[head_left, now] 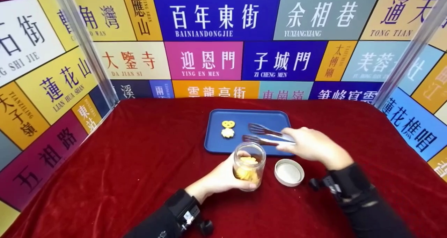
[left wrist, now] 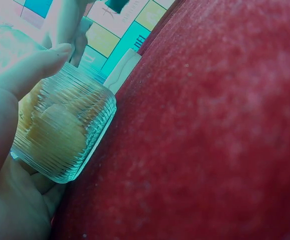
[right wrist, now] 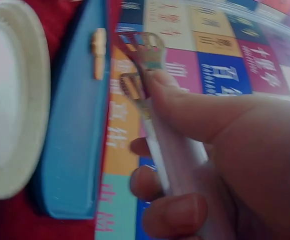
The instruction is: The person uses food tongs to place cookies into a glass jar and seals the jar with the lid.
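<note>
Left grip (head_left: 223,177) wrapped round cookie jar (head_left: 259,171), right grip (head_left: 312,146) clamped on tongs (head_left: 265,140), tips apart over tray (head_left: 213,140) right of two cookies (head_left: 228,133); lid (head_left: 289,172) on tabletop (head_left: 157,143) right of jar, which overlaps tray's near edge.

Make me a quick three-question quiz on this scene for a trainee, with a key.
1. What does the right hand hold: A) the jar, B) the tongs, C) the lid?
2. How many cookies can be seen on the tray?
3. True or false: the lid is on the jar.

Key:
1. B, the tongs.
2. Two.
3. False; the lid lies on the cloth, apart from the jar.
</note>
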Demonstrator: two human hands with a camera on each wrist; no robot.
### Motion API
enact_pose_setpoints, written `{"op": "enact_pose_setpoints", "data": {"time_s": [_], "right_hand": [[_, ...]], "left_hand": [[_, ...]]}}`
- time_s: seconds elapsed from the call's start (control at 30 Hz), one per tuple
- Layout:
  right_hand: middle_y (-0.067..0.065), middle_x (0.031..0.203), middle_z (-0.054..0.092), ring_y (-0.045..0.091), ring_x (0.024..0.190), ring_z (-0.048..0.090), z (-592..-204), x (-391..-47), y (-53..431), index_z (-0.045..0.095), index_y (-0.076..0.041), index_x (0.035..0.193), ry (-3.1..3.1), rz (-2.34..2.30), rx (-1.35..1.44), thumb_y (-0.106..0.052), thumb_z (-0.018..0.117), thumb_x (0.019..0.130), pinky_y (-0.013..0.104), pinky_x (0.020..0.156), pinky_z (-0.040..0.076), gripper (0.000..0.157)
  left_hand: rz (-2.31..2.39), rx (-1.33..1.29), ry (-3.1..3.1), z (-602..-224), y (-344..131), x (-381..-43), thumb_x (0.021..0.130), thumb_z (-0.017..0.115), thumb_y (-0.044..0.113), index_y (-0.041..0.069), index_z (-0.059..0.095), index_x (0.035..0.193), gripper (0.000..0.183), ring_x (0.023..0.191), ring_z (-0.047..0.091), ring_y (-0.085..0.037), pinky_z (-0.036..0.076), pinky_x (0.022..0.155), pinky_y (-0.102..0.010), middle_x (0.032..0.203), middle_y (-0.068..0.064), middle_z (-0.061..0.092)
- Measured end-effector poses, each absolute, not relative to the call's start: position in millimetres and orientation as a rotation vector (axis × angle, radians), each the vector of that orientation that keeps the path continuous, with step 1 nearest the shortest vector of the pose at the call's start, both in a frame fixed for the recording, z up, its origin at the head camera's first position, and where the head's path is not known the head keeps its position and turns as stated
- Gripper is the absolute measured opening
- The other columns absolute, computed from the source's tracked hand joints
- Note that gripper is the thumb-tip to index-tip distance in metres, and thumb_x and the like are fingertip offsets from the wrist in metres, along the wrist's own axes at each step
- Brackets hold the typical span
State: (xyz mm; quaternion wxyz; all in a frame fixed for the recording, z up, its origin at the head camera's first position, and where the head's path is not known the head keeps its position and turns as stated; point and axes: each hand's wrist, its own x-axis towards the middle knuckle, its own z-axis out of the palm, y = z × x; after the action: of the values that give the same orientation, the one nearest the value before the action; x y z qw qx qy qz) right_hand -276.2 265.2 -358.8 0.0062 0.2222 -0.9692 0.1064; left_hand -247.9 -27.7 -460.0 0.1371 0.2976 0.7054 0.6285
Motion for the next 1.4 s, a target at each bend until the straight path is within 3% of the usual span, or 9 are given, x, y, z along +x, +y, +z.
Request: {"op": "enact_pose_setpoints", "data": {"time_s": [0.2,0.57,0.73,0.9,1.13,1.4], "right_hand": [[0.017,0.111,0.075,0.036,0.095,0.072,-372,-296,234,0.067,-0.009,0.134,-2.942,0.227,0.754,-0.048,0.072,0.100,0.057,0.084,0.058,0.052],[0.017,0.100,0.074,0.042,0.094,0.073,-387,-320,197,0.068,-0.003,0.124,-2.897,0.112,0.794,-0.036,0.072,0.102,0.058,0.085,0.059,0.040],[0.016,0.095,0.072,0.042,0.092,0.073,-392,-325,192,0.067,-0.002,0.124,-2.922,0.106,0.750,-0.039,0.070,0.103,0.058,0.081,0.058,0.043],[0.019,0.105,0.073,0.043,0.100,0.072,-396,-326,189,0.066,-0.001,0.131,-2.988,0.143,0.712,-0.040,0.065,0.106,0.058,0.087,0.058,0.046],[0.018,0.103,0.072,0.042,0.100,0.070,-393,-325,183,0.067,-0.003,0.123,-3.054,0.226,0.669,-0.040,0.064,0.105,0.057,0.086,0.057,0.041],[0.014,0.100,0.072,0.037,0.100,0.068,-390,-323,180,0.069,-0.004,0.120,-3.116,0.398,0.586,-0.040,0.067,0.102,0.053,0.089,0.055,0.041]], "left_hand": [[1.802,0.869,2.067,-459,-28,-248,0.076,0.095,0.012,0.001,0.043,0.149,0.091,0.116,0.067,-0.014,0.049,0.107,-0.030,0.133,-0.002,0.065],[1.824,0.866,2.043,-462,-28,-250,0.076,0.095,0.009,0.006,0.045,0.146,0.086,0.117,0.066,-0.015,0.050,0.107,-0.030,0.132,-0.002,0.064],[1.818,0.861,2.048,-463,-27,-250,0.075,0.095,0.008,0.007,0.045,0.147,0.087,0.118,0.065,-0.014,0.049,0.108,-0.030,0.132,-0.001,0.065],[1.827,0.865,2.035,-462,-28,-249,0.075,0.095,0.008,0.009,0.044,0.148,0.089,0.119,0.065,-0.015,0.048,0.109,-0.030,0.135,-0.003,0.064],[1.819,0.893,2.040,-462,-28,-249,0.076,0.095,0.009,0.013,0.041,0.153,0.094,0.121,0.063,-0.015,0.047,0.110,-0.031,0.141,-0.005,0.058],[1.808,0.872,2.055,-462,-27,-250,0.076,0.095,0.009,0.008,0.045,0.147,0.086,0.118,0.065,-0.014,0.048,0.109,-0.030,0.134,-0.002,0.063]]}}
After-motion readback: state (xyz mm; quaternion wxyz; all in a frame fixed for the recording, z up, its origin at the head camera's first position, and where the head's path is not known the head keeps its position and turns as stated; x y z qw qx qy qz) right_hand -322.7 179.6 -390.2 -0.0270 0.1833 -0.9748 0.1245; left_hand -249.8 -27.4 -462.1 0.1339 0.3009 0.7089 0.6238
